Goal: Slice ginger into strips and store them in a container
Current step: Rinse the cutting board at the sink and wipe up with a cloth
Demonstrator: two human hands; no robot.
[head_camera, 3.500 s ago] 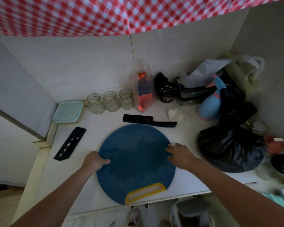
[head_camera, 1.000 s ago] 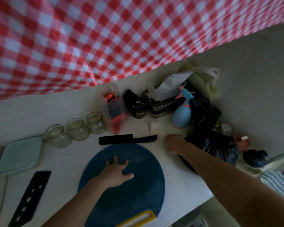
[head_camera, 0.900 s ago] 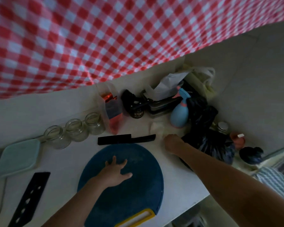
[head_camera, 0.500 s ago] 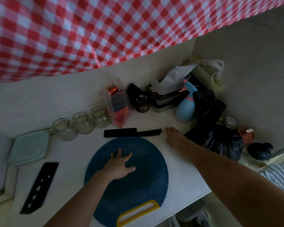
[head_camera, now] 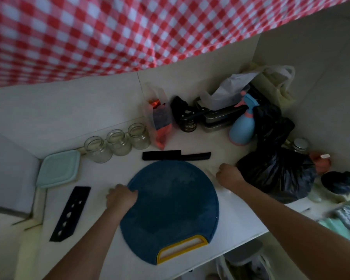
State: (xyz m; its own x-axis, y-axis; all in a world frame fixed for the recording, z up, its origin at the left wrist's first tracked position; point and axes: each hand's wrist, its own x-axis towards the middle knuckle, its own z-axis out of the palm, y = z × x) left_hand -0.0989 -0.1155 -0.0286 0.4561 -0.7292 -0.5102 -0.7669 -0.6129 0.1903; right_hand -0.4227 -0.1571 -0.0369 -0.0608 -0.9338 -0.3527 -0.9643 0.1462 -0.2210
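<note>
A round blue cutting board with a yellow handle lies on the white counter in front of me. My left hand grips its left edge, fingers curled over the rim. My right hand is a fist at the board's upper right edge and holds a pale, blurred lump of ginger. A black knife lies just beyond the board. A teal-lidded container sits at the far left.
Three empty glass jars stand along the back wall. A black sheath with holes lies left of the board. A full black bag, a blue spray bottle and tins crowd the right corner. Red checked cloth hangs overhead.
My right hand reached to the pale lump near the spray bottle and came back with it to the board's right edge. My left hand moved from flat on the board to gripping its left rim.
</note>
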